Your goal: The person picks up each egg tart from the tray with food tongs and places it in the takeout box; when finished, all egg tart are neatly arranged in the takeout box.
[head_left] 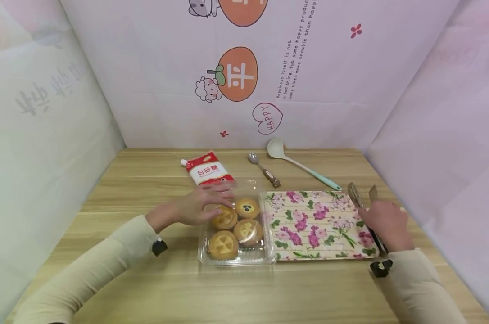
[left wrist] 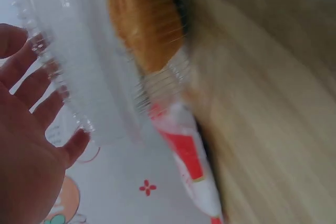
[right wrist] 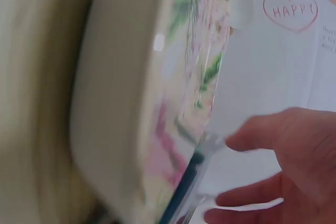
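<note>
A clear plastic box point(head_left: 244, 261) holds several round golden pastries point(head_left: 223, 245), one with dark dots on top. My left hand point(head_left: 201, 205) reaches over the box's left side with fingers spread. In the left wrist view its fingertips are at the ribbed edge of the upright clear lid point(left wrist: 89, 61); contact is hard to tell. At the flowered tray's point(head_left: 309, 225) right edge lie tongs point(head_left: 354, 194), their two ends apart. My right hand point(head_left: 388, 225) is over the tongs. In the right wrist view its thumb and fingers are spread on either side of them.
A red and white sugar pouch point(head_left: 208, 170) lies behind the box. To its right are a small spoon point(head_left: 264, 171) with a brown handle and a white ladle point(head_left: 303, 166) with a green handle end. White printed walls point(head_left: 167, 112) enclose the wooden table point(head_left: 147, 288) at the back and sides.
</note>
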The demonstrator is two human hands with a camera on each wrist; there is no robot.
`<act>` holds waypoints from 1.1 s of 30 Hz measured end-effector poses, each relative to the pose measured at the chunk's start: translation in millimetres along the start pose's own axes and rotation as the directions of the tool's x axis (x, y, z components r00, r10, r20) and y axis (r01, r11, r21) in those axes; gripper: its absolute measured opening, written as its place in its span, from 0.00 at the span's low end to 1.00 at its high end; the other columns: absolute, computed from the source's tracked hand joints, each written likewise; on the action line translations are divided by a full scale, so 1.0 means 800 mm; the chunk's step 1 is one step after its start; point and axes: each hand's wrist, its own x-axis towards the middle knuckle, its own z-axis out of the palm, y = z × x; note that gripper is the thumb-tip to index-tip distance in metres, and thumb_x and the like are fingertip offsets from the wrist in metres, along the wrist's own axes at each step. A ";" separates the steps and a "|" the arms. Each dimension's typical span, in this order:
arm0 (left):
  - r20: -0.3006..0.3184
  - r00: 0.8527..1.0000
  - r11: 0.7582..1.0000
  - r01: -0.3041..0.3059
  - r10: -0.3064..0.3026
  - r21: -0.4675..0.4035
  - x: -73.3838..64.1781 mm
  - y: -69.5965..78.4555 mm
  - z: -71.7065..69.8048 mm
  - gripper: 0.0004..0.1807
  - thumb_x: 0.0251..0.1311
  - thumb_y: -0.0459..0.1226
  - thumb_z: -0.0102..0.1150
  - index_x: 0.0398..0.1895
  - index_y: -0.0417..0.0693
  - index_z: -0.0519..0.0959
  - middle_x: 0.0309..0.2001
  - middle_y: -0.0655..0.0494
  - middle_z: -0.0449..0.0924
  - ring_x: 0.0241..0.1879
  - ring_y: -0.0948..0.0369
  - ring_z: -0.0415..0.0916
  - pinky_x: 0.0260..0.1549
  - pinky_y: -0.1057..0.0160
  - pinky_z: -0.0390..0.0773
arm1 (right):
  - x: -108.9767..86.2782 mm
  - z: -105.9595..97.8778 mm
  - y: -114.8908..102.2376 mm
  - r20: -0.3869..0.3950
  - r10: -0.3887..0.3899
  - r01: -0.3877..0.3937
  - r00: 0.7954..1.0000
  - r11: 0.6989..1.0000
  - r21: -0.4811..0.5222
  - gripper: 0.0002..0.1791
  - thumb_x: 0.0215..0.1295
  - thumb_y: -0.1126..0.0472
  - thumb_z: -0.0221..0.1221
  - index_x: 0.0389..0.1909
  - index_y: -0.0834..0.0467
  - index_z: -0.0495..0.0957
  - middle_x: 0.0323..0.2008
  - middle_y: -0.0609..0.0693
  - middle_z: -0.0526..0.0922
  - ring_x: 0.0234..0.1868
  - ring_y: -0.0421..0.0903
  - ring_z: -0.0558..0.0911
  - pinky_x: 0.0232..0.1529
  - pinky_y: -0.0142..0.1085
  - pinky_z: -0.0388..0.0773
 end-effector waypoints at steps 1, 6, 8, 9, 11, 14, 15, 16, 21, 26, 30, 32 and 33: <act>0.012 1.000 1.000 0.014 -0.015 0.019 0.000 0.000 0.004 0.16 0.65 0.36 0.54 0.54 0.49 0.81 0.66 0.50 0.72 0.71 0.48 0.59 0.66 0.38 0.56 | 0.001 0.003 -0.007 -0.067 -0.012 0.012 0.998 1.000 -0.010 0.27 0.69 0.47 0.46 0.20 0.66 0.72 0.26 0.72 0.73 0.26 0.66 0.71 0.24 0.57 0.66; 0.009 0.997 0.996 0.072 -0.072 0.056 -0.006 -0.003 0.018 0.17 0.65 0.39 0.55 0.56 0.53 0.80 0.65 0.55 0.73 0.70 0.50 0.61 0.66 0.37 0.53 | 0.012 0.009 -0.072 -0.343 -0.199 0.209 0.918 0.978 -0.010 0.20 0.65 0.54 0.54 0.26 0.70 0.76 0.23 0.67 0.74 0.21 0.60 0.69 0.17 0.49 0.64; -0.012 0.998 0.994 0.064 -0.064 0.084 -0.010 -0.007 0.022 0.17 0.64 0.39 0.55 0.57 0.55 0.80 0.65 0.56 0.73 0.69 0.48 0.62 0.66 0.36 0.53 | 0.017 0.006 -0.111 -0.294 -0.264 0.303 0.919 0.948 0.098 0.18 0.66 0.53 0.56 0.36 0.67 0.79 0.27 0.63 0.79 0.21 0.56 0.73 0.17 0.45 0.68; -0.024 0.998 0.994 0.057 -0.055 0.093 -0.011 -0.008 0.024 0.18 0.64 0.38 0.55 0.57 0.55 0.80 0.65 0.55 0.73 0.69 0.47 0.63 0.65 0.36 0.53 | 0.022 0.005 -0.133 -0.243 -0.284 0.328 0.928 0.930 0.166 0.19 0.68 0.51 0.55 0.41 0.65 0.80 0.29 0.60 0.81 0.22 0.52 0.75 0.18 0.41 0.69; -0.041 0.998 0.991 0.045 -0.041 0.123 -0.014 -0.010 0.027 0.18 0.64 0.38 0.54 0.57 0.56 0.79 0.66 0.55 0.73 0.68 0.46 0.64 0.65 0.35 0.54 | 0.030 0.004 -0.179 -0.066 -0.304 0.306 0.950 0.876 0.373 0.24 0.71 0.47 0.52 0.49 0.64 0.79 0.35 0.59 0.83 0.28 0.51 0.80 0.26 0.41 0.75; -0.064 0.997 0.990 0.041 -0.033 0.135 -0.017 -0.011 0.029 0.18 0.64 0.38 0.55 0.57 0.56 0.79 0.66 0.55 0.73 0.68 0.46 0.64 0.66 0.36 0.53 | 0.049 0.014 -0.236 0.149 -0.335 0.170 0.930 0.755 0.634 0.33 0.72 0.39 0.49 0.58 0.65 0.75 0.44 0.59 0.84 0.39 0.53 0.84 0.39 0.42 0.79; -0.069 0.997 0.990 0.043 -0.034 0.132 -0.016 -0.011 0.029 0.18 0.63 0.38 0.55 0.56 0.56 0.79 0.66 0.55 0.73 0.68 0.46 0.64 0.66 0.37 0.52 | 0.055 0.019 -0.250 0.201 -0.336 0.111 0.920 0.715 0.690 0.34 0.72 0.38 0.48 0.58 0.66 0.75 0.44 0.59 0.84 0.41 0.53 0.84 0.41 0.42 0.79; -0.070 0.997 0.990 0.043 -0.034 0.131 -0.016 -0.011 0.030 0.18 0.63 0.38 0.55 0.56 0.56 0.79 0.66 0.55 0.72 0.68 0.46 0.64 0.66 0.37 0.52 | 0.060 0.024 -0.261 0.241 -0.328 0.044 0.914 0.669 0.742 0.34 0.72 0.39 0.48 0.56 0.67 0.75 0.43 0.60 0.84 0.41 0.53 0.84 0.42 0.42 0.79; -0.052 0.998 0.993 0.041 -0.036 0.107 -0.009 -0.008 0.039 0.17 0.64 0.38 0.54 0.56 0.55 0.79 0.66 0.55 0.72 0.69 0.46 0.63 0.67 0.37 0.51 | 0.074 0.052 -0.283 0.264 -0.273 -0.042 0.925 0.618 0.785 0.21 0.74 0.51 0.51 0.37 0.66 0.81 0.29 0.51 0.81 0.28 0.45 0.77 0.29 0.34 0.72; -0.052 0.997 0.993 0.055 -0.050 0.104 -0.010 -0.007 0.043 0.17 0.65 0.37 0.53 0.56 0.56 0.78 0.67 0.56 0.71 0.70 0.48 0.62 0.67 0.37 0.50 | 0.075 0.065 -0.286 0.200 -0.308 0.054 0.930 0.652 0.756 0.21 0.74 0.57 0.50 0.19 0.59 0.74 0.16 0.46 0.69 0.18 0.40 0.63 0.20 0.32 0.61; -0.058 0.997 0.991 0.056 -0.049 0.124 -0.011 -0.009 0.041 0.18 0.64 0.37 0.54 0.56 0.57 0.78 0.67 0.57 0.71 0.70 0.50 0.61 0.68 0.38 0.49 | 0.073 0.065 -0.292 0.166 -0.348 0.110 0.923 0.649 0.753 0.25 0.76 0.58 0.47 0.14 0.55 0.66 0.11 0.44 0.59 0.14 0.39 0.57 0.18 0.33 0.57; -0.062 0.997 0.989 0.056 -0.048 0.135 -0.012 -0.010 0.039 0.18 0.64 0.38 0.53 0.57 0.57 0.78 0.67 0.56 0.71 0.70 0.50 0.61 0.68 0.38 0.50 | 0.072 0.063 -0.293 0.150 -0.351 0.118 0.924 0.638 0.761 0.25 0.77 0.56 0.46 0.15 0.56 0.68 0.12 0.44 0.60 0.14 0.40 0.59 0.18 0.34 0.58; -0.063 0.997 0.989 0.056 -0.048 0.140 -0.012 -0.010 0.039 0.18 0.64 0.38 0.53 0.57 0.57 0.78 0.67 0.56 0.71 0.70 0.50 0.62 0.67 0.38 0.50 | 0.070 0.062 -0.293 0.155 -0.349 0.108 0.924 0.628 0.770 0.25 0.77 0.54 0.45 0.17 0.57 0.70 0.13 0.45 0.62 0.15 0.40 0.60 0.19 0.34 0.59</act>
